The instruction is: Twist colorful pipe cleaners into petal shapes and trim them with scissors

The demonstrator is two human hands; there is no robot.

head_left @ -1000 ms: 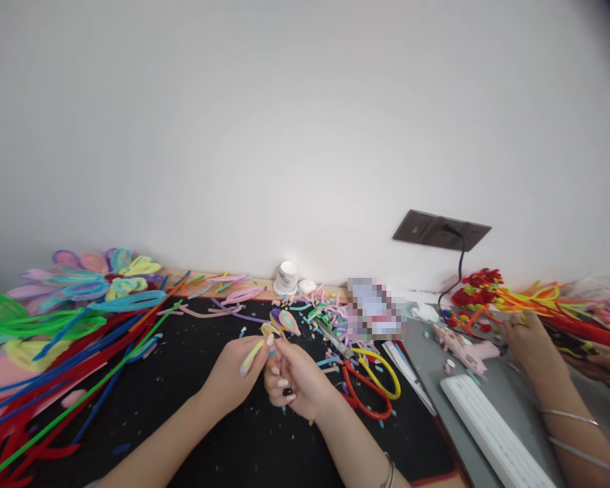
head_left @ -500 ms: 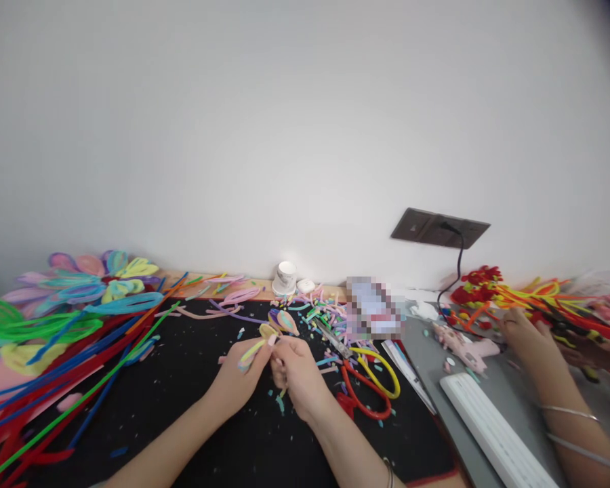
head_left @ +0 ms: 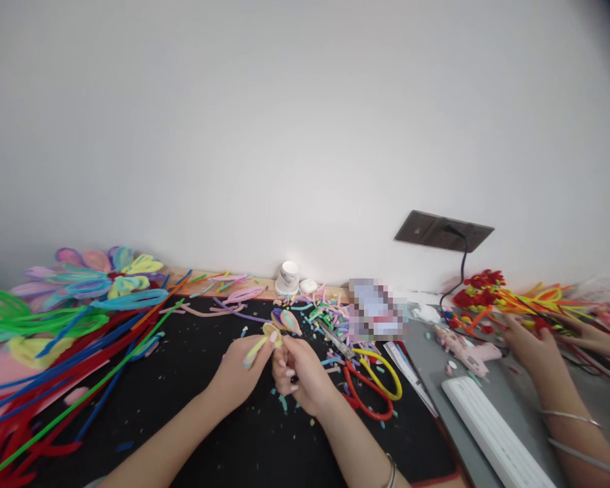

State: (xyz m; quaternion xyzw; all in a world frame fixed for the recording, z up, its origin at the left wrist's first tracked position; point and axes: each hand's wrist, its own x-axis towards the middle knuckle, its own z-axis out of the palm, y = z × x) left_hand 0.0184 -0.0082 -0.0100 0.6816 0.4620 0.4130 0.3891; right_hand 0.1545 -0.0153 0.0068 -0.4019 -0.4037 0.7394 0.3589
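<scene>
My left hand [head_left: 240, 369] is closed over the black mat, pinching a pale yellow pipe cleaner [head_left: 255, 352] bent into a loop. Against it, my right hand [head_left: 301, 374] has its thumb and finger closed on the same pipe cleaner, its other fingers curled. Part of the piece is hidden by my fingers. Just beyond my fingertips lie purple and peach pipe-cleaner petals [head_left: 287, 321]; whether they join the held piece I cannot tell. Right of my right hand lie scissors [head_left: 370, 393] with red and yellow handles.
Long coloured pipe cleaners [head_left: 94, 366] and a looped flower [head_left: 106, 274] lie at left. Cut scraps [head_left: 330, 315], a paper cup [head_left: 287, 278] and a pixelated phone [head_left: 376, 308] stand behind. At right are a pink glue gun [head_left: 468, 349], a white power strip [head_left: 493, 430] and another person's hands [head_left: 531, 346].
My hands stay together on the yellow pipe cleaner; my right fingers have shifted slightly, showing more fingertips. The other person's second hand has come into clearer view at right.
</scene>
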